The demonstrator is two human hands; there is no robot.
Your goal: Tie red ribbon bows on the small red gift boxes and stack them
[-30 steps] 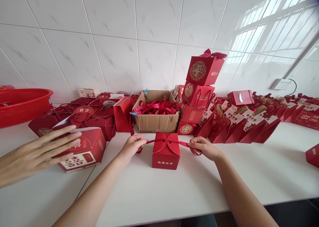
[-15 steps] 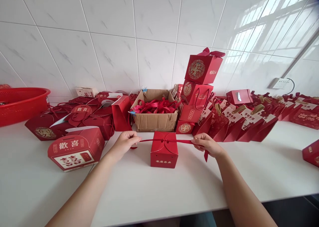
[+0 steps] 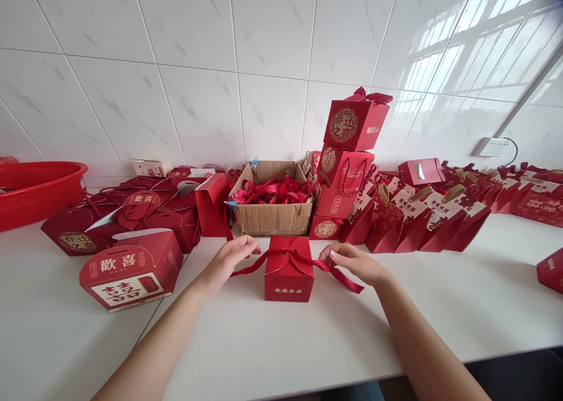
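Observation:
A small red gift box with gold lettering and curved, closed top flaps sits on the table between my hands. A red ribbon is knotted across its top, both ends slack. My left hand hovers left of the box, fingers stretched towards it and nothing gripped. The left ribbon end runs below this hand and shows again behind it. To the right of the box, my right hand has loosely bent fingers beside the other ribbon end, which slopes down to the right. Those fingertips seem to touch the ribbon without gripping it.
Behind the box stands a cardboard carton of red ribbons. Stacked red boxes rise to its right, beside rows of red gift bags. A larger red box and a red basin are at the left.
The ribbon was pulled taut between both hands and now hangs slack, its ends let go. My hands have moved inward towards the box, and the camera view has shifted slightly.

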